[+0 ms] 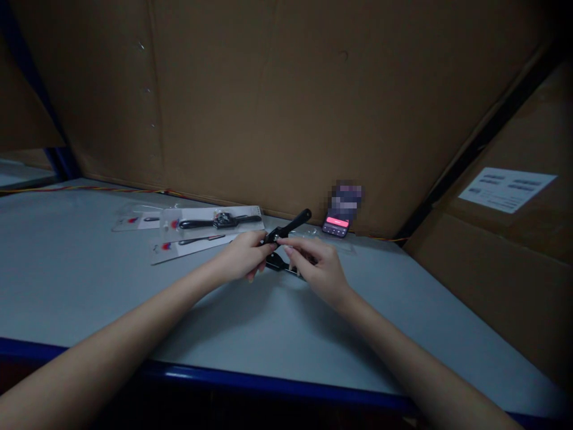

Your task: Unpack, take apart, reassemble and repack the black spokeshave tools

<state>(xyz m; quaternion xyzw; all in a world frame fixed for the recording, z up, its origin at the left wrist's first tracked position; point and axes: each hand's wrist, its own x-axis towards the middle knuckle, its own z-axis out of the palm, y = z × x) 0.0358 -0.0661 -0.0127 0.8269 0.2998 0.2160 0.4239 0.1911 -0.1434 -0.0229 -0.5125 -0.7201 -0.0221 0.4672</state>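
A black two-handled tool (296, 222) is held above the table, one handle pointing up and to the right. My left hand (246, 255) is closed around its other side, hiding that part. At the tool's middle, near a small shiny part, are the fingertips of my right hand (320, 266); its fingers are bent, and what they hold, if anything, is too small to make out. Another black tool (276, 261) shows beneath my hands, partly covered by them. Carded packages with similar black tools (224, 221) lie to the left, overlapping.
A phone (341, 215) leans against the cardboard wall (268, 107) behind the grey table (111, 292). Twisted wires (107, 189) run along the table's back edge. At the right stands a cardboard box with a white label (505, 190).
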